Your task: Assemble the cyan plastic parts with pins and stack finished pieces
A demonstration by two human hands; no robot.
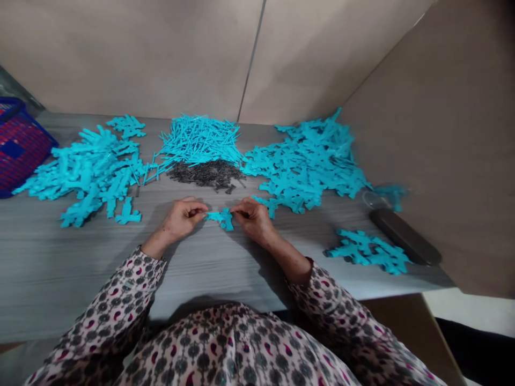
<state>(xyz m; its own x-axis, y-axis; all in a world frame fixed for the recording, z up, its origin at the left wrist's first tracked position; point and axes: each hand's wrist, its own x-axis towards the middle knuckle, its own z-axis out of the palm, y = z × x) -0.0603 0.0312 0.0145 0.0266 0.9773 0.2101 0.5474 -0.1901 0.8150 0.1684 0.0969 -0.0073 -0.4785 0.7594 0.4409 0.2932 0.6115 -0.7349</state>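
My left hand and my right hand pinch opposite ends of a small turquoise plastic piece just above the grey wood-grain table. Behind them lies a heap of thin turquoise plastic rods. A heap of small dark metal pins sits against its front edge. Large piles of branched turquoise plastic parts lie to the left and right. The right pile nearly reaches my right hand.
A smaller pile of turquoise parts lies at the front right, beside a dark oblong case and a clear plastic item. A red and blue woven basket stands at the far left. Beige partition walls bound the back and right.
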